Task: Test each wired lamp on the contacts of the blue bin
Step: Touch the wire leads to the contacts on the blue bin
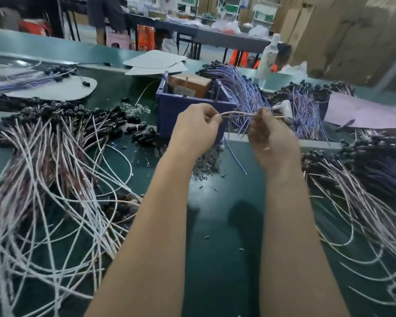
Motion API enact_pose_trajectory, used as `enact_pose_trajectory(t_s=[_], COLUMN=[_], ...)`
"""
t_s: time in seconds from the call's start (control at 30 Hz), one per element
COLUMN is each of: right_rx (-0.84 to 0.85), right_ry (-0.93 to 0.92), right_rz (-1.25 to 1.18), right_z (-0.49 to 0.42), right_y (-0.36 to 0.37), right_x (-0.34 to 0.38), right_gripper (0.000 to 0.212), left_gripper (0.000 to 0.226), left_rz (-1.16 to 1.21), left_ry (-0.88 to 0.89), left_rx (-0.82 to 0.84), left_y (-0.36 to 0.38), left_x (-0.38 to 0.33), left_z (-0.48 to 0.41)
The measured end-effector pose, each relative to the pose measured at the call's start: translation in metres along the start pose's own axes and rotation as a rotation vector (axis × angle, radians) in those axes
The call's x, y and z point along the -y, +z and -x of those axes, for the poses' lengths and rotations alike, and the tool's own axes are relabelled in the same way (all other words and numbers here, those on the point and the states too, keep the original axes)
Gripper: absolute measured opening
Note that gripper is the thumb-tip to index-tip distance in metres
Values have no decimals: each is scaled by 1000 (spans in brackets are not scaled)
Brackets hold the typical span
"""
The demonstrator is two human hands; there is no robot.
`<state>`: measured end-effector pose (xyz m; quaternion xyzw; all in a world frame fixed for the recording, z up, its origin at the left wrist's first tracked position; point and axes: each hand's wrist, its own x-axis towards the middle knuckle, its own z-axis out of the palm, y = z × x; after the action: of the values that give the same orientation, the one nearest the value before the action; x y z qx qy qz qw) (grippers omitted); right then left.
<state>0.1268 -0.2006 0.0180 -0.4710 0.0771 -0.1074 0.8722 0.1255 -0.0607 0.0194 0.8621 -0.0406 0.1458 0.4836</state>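
Note:
The blue bin stands at the middle of the green table, a brown box and upright metal contact pins inside it. In front of the bin, my left hand pinches one end of a pale wired lamp lead. My right hand pinches the same lead further right, its fingers curled and blurred. The lead runs level between both hands, just below the bin's front rim. The lamp end is hidden behind my fingers.
A big heap of white-wired black lamps covers the left. Blue-wired lamps spill behind the bin; more wired lamps lie right. Small loose parts lie under my hands. A white bottle stands behind.

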Motion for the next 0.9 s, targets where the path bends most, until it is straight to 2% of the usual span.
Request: enact_pose_trajectory(t_s=[0.1,0.17,0.33,0.43,0.6,0.73,0.9], right_rx=[73,78,121,304,621,728,816], right_ry=[83,123,169,186,279,282,305], right_rz=[-64,-59,169,419,587,644,647], right_z=[-3,-6,-15,-13,-3,-1,1], right_y=[1,2,0,-1,4,6,7], right_x=[-14,-23,-29,-31,-39,-41,-41], right_gripper=[13,14,12,7,11,12,10], left_gripper=[13,14,20,23,25,27,25], left_rz=[40,86,274,359,805,951,963], left_ry=[10,-15,-154,-173,-272,-295,-236], left_rx=[-76,-69,19,-81,-127,-136,-87], left_y=[3,5,4,0,0,1,1], left_x=[5,9,18,20,15,14,12], left_z=[-3,-4,-3,-5,-7,-6,-7])
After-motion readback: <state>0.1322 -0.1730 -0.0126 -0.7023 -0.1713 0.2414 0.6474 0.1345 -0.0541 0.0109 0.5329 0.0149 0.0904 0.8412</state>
